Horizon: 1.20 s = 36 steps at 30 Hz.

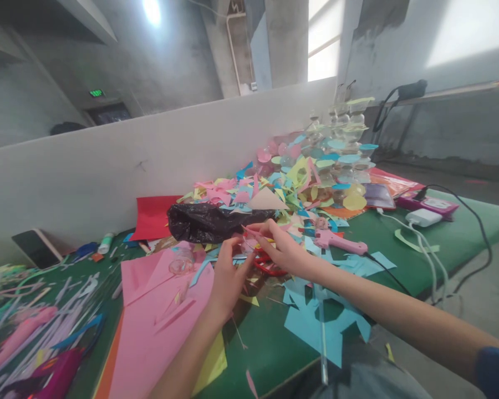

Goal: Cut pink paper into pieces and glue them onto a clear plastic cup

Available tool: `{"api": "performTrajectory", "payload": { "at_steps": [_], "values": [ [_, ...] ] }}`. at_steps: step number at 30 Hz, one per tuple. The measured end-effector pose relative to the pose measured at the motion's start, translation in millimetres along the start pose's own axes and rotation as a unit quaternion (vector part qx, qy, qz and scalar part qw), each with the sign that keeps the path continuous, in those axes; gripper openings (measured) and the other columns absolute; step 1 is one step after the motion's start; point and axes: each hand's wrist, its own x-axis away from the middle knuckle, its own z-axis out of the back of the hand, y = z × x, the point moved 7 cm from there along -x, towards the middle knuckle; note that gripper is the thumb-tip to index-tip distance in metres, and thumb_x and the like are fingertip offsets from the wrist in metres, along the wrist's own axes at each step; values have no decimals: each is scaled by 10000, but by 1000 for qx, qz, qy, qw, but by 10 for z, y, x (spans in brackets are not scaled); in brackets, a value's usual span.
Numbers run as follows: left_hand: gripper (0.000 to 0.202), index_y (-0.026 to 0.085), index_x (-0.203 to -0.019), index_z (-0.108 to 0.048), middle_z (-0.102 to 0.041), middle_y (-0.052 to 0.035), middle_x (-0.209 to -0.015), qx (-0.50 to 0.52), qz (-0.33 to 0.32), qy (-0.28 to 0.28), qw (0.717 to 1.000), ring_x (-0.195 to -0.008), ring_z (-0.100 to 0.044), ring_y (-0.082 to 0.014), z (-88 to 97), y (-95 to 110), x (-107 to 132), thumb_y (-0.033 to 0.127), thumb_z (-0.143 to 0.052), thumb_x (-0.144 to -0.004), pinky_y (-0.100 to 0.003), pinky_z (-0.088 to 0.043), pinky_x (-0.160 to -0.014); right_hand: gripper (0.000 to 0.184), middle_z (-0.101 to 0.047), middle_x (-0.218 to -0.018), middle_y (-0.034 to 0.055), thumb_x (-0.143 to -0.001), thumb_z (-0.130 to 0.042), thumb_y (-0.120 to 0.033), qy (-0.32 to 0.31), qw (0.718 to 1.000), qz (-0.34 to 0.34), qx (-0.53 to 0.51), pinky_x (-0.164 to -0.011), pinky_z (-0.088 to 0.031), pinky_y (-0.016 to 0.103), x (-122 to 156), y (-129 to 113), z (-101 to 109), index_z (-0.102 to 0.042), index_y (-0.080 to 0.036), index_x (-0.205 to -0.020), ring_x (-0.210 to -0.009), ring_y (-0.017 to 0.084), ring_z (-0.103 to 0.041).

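Note:
My left hand [229,271] is closed, with thumb and fingers around a small see-through pinkish piece [248,244], possibly plastic; its shape is partly hidden by my fingers. From the right, my right hand [281,248] pinches a scrap of pink paper [253,229] against the top of that piece. Just under my right hand lie red-handled scissors [270,267] on the green table [258,321]. A black plastic bag [199,221] rests directly behind both hands. Left of my left hand, a clear cup-like piece [182,265] sits on pink paper sheets [162,310].
Cut paper scraps [270,188] are heaped at the back, beside stacked clear pieces with paper discs [349,158]. A pink glue gun [341,242] with a cord lies on the right, near a white charger [424,217]. A phone [36,248] leans against the partition [87,172].

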Motion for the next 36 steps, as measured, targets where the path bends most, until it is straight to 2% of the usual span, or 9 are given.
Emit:
{"api": "performTrajectory", "payload": {
  "at_steps": [9,18,28,32,36],
  "values": [
    [321,216,-1098,-521,-599,-58,-1080,-4,-6,-8,1000,-994,-588,-200,-17,-6,10,408,-589,-850,-350,-462,-872,116,-529,-1311,88,-971,-382,-307,-12,999,-4,-41,-971,-466,401,19,18,-80,-394,-233,-881,-1174,175,-543],
    [310,213,-1109,-521,-591,-52,-1090,-15,-4,-9,1000,-971,-585,-190,-16,2,20,377,-584,-854,-342,-467,-855,153,-530,-1306,99,-975,-371,-358,-20,1000,20,-9,-990,-441,408,27,18,-111,-432,-227,-923,-1191,182,-521],
    [307,213,-1117,-523,-595,-56,-1079,-2,-6,-9,1000,-969,-584,-191,-13,-8,29,354,-584,-851,-341,-467,-851,182,-531,-1252,104,-992,-303,-305,-34,998,46,5,-1007,-418,373,33,-13,-123,-454,-219,-937,-1196,174,-500],
    [294,220,-1116,-520,-590,-48,-1107,6,-8,-6,1000,-991,-580,-180,-6,8,21,332,-588,-854,-327,-457,-873,241,-509,-1291,120,-995,-287,-304,-22,997,66,30,-1059,-381,393,51,-66,-101,-479,-204,-1102,-1237,183,-471],
    [304,210,-1121,-521,-597,-62,-1100,5,-10,6,1000,-987,-590,-188,10,19,16,351,-582,-859,-344,-459,-886,429,-366,-1477,137,-987,-321,-375,-42,992,85,80,-1154,-257,437,78,-117,-118,-390,-189,-1368,-1387,214,-310]
  ]
}}
